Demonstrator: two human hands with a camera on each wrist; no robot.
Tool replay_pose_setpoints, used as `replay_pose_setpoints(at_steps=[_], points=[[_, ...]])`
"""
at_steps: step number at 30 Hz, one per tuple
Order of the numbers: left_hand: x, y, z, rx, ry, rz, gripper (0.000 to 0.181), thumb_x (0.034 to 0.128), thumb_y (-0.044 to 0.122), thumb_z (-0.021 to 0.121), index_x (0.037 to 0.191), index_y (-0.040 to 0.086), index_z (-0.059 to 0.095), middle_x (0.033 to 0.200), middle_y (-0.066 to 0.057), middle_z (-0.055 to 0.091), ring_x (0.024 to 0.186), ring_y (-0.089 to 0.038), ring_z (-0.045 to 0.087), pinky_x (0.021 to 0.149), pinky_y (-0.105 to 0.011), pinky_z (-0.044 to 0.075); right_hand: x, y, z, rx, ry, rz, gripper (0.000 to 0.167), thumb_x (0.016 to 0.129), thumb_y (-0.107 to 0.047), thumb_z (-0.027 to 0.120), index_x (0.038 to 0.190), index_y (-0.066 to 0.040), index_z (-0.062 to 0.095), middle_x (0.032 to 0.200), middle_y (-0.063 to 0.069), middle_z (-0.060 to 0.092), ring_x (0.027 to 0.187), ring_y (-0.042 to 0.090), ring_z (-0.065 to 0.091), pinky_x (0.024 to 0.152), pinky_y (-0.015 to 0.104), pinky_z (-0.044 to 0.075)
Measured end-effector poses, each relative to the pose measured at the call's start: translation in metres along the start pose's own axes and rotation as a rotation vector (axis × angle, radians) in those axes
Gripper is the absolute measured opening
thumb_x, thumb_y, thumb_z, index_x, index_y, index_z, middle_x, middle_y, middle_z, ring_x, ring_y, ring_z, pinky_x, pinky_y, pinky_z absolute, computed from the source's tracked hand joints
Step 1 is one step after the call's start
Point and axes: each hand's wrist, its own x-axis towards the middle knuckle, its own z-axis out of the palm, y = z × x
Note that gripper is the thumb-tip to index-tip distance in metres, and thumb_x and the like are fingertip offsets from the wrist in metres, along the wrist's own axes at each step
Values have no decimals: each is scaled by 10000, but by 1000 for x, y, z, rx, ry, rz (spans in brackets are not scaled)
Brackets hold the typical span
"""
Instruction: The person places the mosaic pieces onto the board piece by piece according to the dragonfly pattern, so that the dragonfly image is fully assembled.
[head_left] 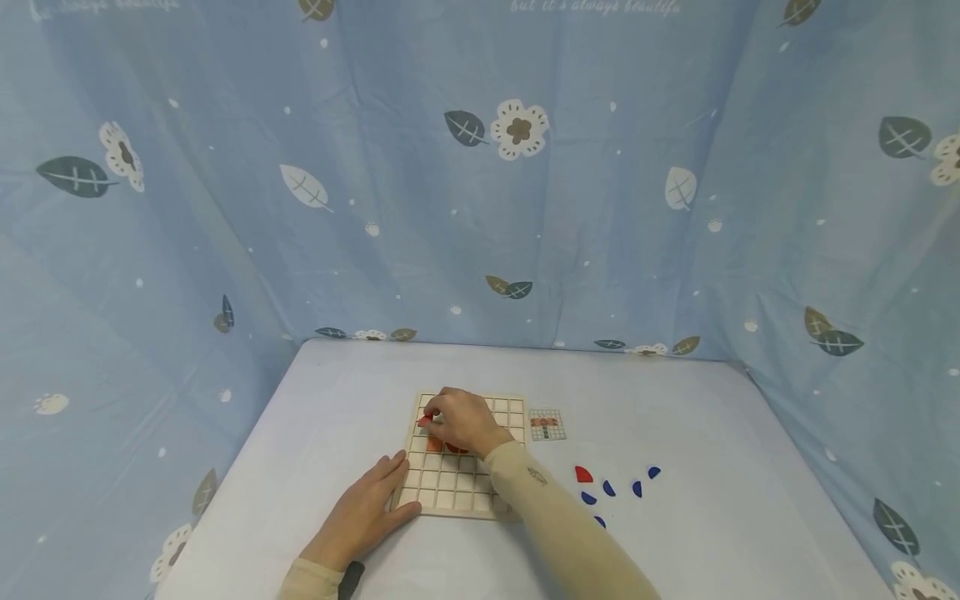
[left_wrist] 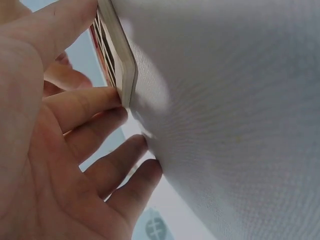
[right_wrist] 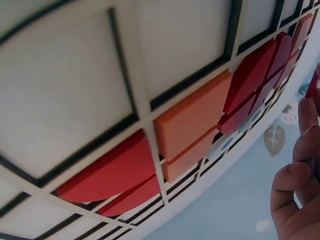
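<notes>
Near the bottom centre of the head view, a person's right hand [head_left: 462, 419] pinches a red piece [head_left: 424, 421] between thumb and fingertips above the upper left squares of a gridded wooden board [head_left: 446, 482]. The piece juts to the left of that grip, toward the board's left rim; fingers cover part of it, so its long axis cannot be told, nor whether it touches the squares. How the piece sits over those squares appears to be the relation that counts most, with the right hand plainly the nearer. The left hand [head_left: 366, 510], lower in the frame, rests with fingers extended at the board's lower left corner, thumb at the bottom edge, and grips no piece. Just below and right of the held piece, an orange piece [head_left: 434, 443] lies on the grid; the right wrist view shows red rounded pieces [right_wrist: 115, 170] on either side of orange ones. Just beside the board's upper right lies a small patterned card [head_left: 547, 424]. Farther right on the white table [head_left: 712, 433] are a loose red quarter-round [head_left: 583, 474] and scattered blue half-rounds [head_left: 608, 488].
</notes>
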Motion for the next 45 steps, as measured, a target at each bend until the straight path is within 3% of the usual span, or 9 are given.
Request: replay_pose_setpoints(at_steps=[11,17,37,45], points=[[1,-1,0,14,12,29,733,890,427,767,1418,-37,555,1522,-147,489,1381,-419,455,1112,-542,423,10,-5,5,-80,-77,45,162,889,-334,781,1029,-255,798,946,-125,685,835,32,640,755,230,577],[2,-1,0,18,-11,-1,756,897,444,756,1437,-35,533,1543,-138,465,1406,-406,427,1135,-537,400,13,-5,6,-59,-131,73,156,880,-332,779,1020,-266,794,898,-139,654,805,24,595,730,243,563],[0,-1,3,25,-10,1,749,895,428,764,1431,-42,536,1542,-143,466,1404,-411,427,1138,-533,395,14,-7,11,-60,-147,76,154,885,-305,749,1026,-272,801,915,-131,655,821,40,603,730,258,565],[-1,-1,2,31,14,35,740,893,418,769,1421,-51,543,1525,-156,483,1383,-421,451,1120,-535,415,15,-7,12,-63,-147,67,154,900,-322,748,1037,-277,802,964,-126,677,880,53,635,775,272,581]])
